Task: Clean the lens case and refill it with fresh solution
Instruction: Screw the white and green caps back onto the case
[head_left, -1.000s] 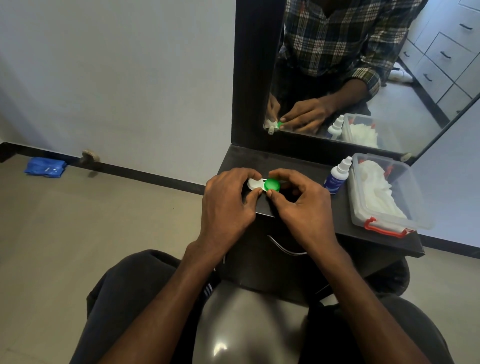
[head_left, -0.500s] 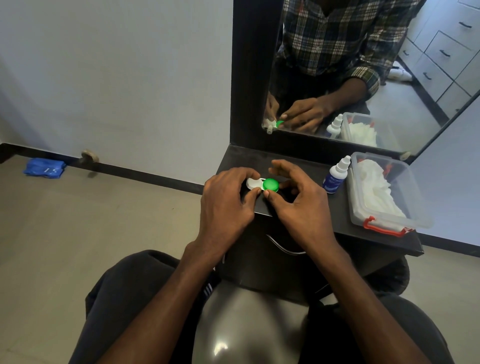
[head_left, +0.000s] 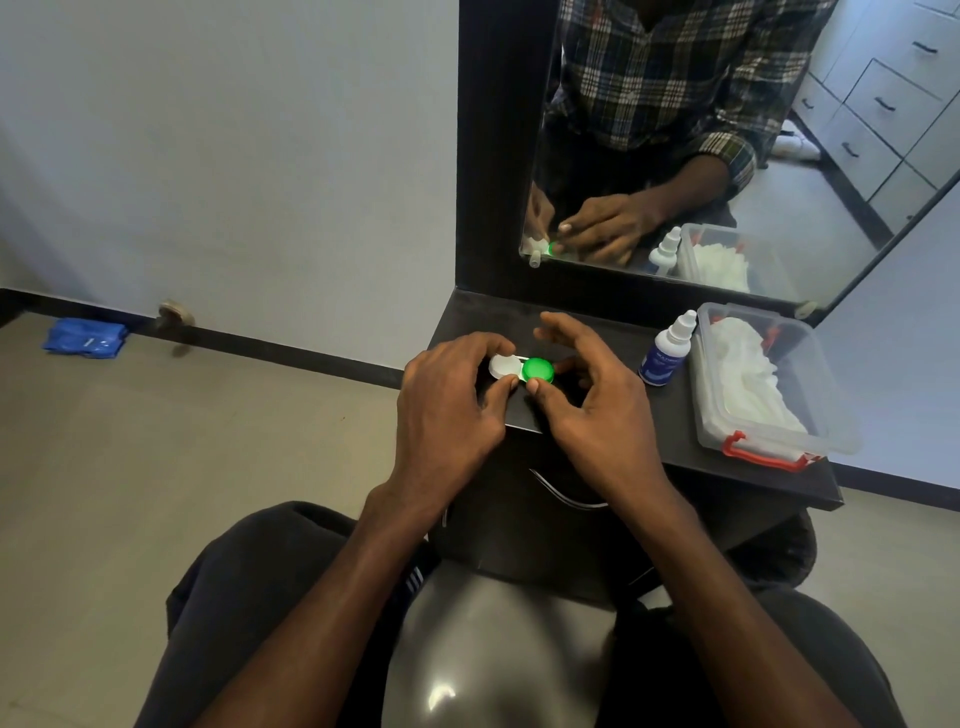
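- Far to the left, a blue cloth (head_left: 83, 338) lies on the floor, well apart from my work.
- My left hand (head_left: 447, 410) curls round the white end of the lens case (head_left: 506, 366), pinning it to the dark table (head_left: 649, 415) near the front edge.
- My right hand (head_left: 597, 405) pinches the green cap (head_left: 537, 370) between thumb and fingertip, with the other fingers spread loose.
- If the cap slips as it comes free, I reckon it rolls off that near edge.
- The solution bottle (head_left: 666, 353) stands just right of my hand; a careless elbow could topple it.
- Rightmost, a clear tub (head_left: 831, 431) holds white tissue.
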